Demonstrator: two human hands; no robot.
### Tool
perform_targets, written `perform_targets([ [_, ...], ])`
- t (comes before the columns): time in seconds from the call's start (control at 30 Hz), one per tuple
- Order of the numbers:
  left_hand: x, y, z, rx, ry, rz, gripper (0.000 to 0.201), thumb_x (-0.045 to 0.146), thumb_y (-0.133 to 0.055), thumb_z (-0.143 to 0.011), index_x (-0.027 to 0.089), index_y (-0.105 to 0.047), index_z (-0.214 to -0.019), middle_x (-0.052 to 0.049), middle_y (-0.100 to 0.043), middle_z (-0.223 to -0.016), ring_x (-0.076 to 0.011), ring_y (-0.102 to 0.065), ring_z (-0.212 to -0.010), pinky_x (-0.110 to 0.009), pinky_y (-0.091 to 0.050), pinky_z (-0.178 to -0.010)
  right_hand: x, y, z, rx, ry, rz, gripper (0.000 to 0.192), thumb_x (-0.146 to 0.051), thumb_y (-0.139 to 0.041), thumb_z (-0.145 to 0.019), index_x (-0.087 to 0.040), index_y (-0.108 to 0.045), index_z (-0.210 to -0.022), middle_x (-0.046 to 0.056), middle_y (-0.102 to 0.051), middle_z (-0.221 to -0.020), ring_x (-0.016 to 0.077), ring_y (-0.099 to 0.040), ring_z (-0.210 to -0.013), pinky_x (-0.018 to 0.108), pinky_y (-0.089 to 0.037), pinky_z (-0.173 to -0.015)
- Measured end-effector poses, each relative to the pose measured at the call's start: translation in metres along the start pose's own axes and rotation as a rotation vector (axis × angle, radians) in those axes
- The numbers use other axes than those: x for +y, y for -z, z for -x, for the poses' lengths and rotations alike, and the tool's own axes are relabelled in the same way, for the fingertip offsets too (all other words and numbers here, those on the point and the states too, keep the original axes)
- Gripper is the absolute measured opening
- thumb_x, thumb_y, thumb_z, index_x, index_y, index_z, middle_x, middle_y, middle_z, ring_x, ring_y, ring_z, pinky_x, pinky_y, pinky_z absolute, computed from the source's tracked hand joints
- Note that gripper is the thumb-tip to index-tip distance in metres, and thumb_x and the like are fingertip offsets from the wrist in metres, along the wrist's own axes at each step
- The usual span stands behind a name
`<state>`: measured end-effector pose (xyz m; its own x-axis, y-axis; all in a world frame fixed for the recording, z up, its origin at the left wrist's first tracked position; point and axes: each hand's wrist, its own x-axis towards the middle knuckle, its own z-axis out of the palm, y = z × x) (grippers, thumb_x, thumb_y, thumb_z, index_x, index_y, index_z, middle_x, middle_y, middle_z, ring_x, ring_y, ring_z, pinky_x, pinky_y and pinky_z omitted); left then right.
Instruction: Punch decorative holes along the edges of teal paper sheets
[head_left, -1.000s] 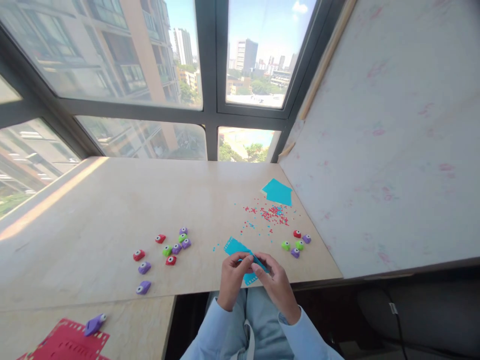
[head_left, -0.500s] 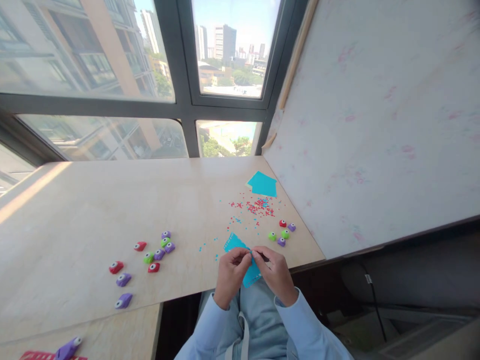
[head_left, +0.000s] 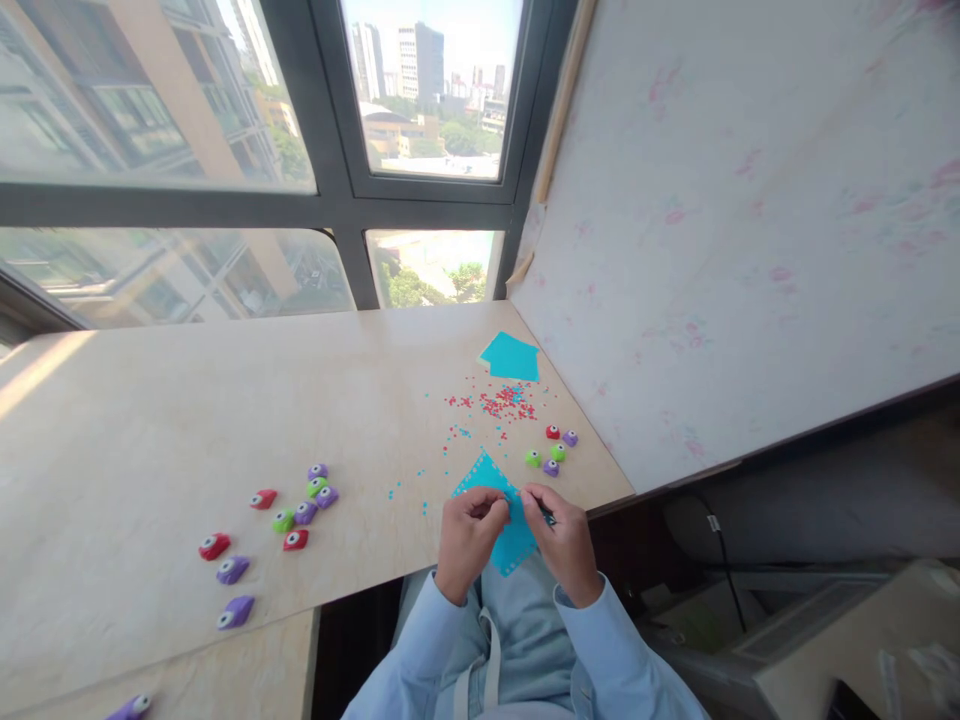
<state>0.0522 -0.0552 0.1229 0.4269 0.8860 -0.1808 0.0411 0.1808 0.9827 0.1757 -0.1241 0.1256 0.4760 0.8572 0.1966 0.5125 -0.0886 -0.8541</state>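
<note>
A blue sheet of paper (head_left: 516, 545), with small holes punched along its edges, is between my hands at the table's front edge. My left hand (head_left: 472, 540) is closed, thumb and forefinger pinching over the left part of the sheet. My right hand (head_left: 561, 540) is closed on the sheet's right side, fingertips pressed together. The sheet's lower corner hangs over my lap. Just beyond my right hand stand several small craft punches, among them a red one (head_left: 553, 432), a green one (head_left: 533, 458) and a purple one (head_left: 551, 468).
More blue paper (head_left: 514, 358) lies at the far right by the wall. In front of it, red and blue paper dots (head_left: 506, 402) are scattered. Several more punches, such as a red one (head_left: 214, 545) and a purple one (head_left: 236, 612), stand on the table (head_left: 187, 410) to my left.
My hands have moved apart slightly, and the blue sheet now shows flatter and more open between them. The whole view has shifted a little to the right.
</note>
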Motion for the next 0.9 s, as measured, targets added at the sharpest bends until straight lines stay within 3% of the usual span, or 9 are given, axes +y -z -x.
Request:
perform_targets([
  [0.2, -0.007, 0.01, -0.007, 0.047, 0.06, 0.137, 0.016, 0.032, -0.058, -0.072, 0.018, -0.057, -0.065, 0.001, -0.059, -0.055, -0.0141, -0.059, -0.05, -0.024, -0.046, -0.048, 0.002, 0.01, -0.002, 0.159, -0.131, -0.058, 0.034, -0.049, -0.056, -0.086, -0.019, -0.073, -0.088, 0.008, -0.075, -0.087, 0.0247, -0.068, -0.079, 0.032, -0.054, -0.073],
  [0.43, -0.05, 0.03, -0.054, 0.196, 0.123, 0.08, 0.021, 0.035, -0.046, -0.076, 0.02, -0.046, -0.063, 0.003, -0.053, -0.054, -0.011, -0.053, -0.041, -0.02, -0.036, -0.038, 0.019, 0.024, 0.011, 0.245, -0.253, -0.115, 0.042, -0.056, -0.062, -0.08, -0.017, -0.074, -0.089, 0.01, -0.076, -0.09, 0.0292, -0.069, -0.084, 0.039, -0.055, -0.079],
  [0.53, -0.063, 0.032, -0.082, 0.222, 0.105, 0.004, 0.026, 0.043, -0.05, -0.077, 0.019, -0.05, -0.068, 0.004, -0.053, -0.054, -0.0112, -0.053, -0.04, -0.02, -0.036, -0.038, 0.03, 0.029, 0.02, 0.25, -0.276, -0.118, 0.042, -0.056, -0.063, -0.08, -0.017, -0.075, -0.092, 0.011, -0.075, -0.094, 0.03, -0.068, -0.087, 0.04, -0.055, -0.08],
  [0.67, -0.065, 0.034, -0.107, 0.233, 0.072, -0.078, 0.038, 0.055, -0.057, -0.074, 0.017, -0.059, -0.071, 0.002, -0.054, -0.053, -0.0118, -0.054, -0.042, -0.02, -0.038, -0.04, 0.038, 0.036, 0.028, 0.248, -0.309, -0.118, 0.043, -0.057, -0.064, -0.079, -0.017, -0.075, -0.092, 0.012, -0.075, -0.093, 0.0302, -0.068, -0.087, 0.04, -0.055, -0.08],
  [0.8, -0.055, 0.043, -0.102, 0.242, 0.071, -0.065, 0.043, 0.052, -0.065, -0.067, 0.015, -0.065, -0.088, 0.0, -0.061, -0.061, -0.0131, -0.059, -0.045, -0.021, -0.04, -0.041, 0.045, 0.042, 0.031, 0.25, -0.343, -0.158, 0.043, -0.057, -0.066, -0.077, -0.017, -0.076, -0.091, 0.011, -0.075, -0.094, 0.0302, -0.069, -0.088, 0.039, -0.055, -0.08],
  [0.9, -0.048, 0.056, -0.084, 0.24, 0.051, -0.065, 0.038, 0.049, -0.065, -0.069, 0.014, -0.066, -0.083, -0.002, -0.063, -0.065, -0.0137, -0.061, -0.049, -0.022, -0.043, -0.043, 0.055, 0.043, 0.032, 0.25, -0.382, -0.183, 0.045, -0.058, -0.068, -0.075, -0.017, -0.076, -0.091, 0.011, -0.075, -0.095, 0.0308, -0.069, -0.089, 0.039, -0.055, -0.08],
])
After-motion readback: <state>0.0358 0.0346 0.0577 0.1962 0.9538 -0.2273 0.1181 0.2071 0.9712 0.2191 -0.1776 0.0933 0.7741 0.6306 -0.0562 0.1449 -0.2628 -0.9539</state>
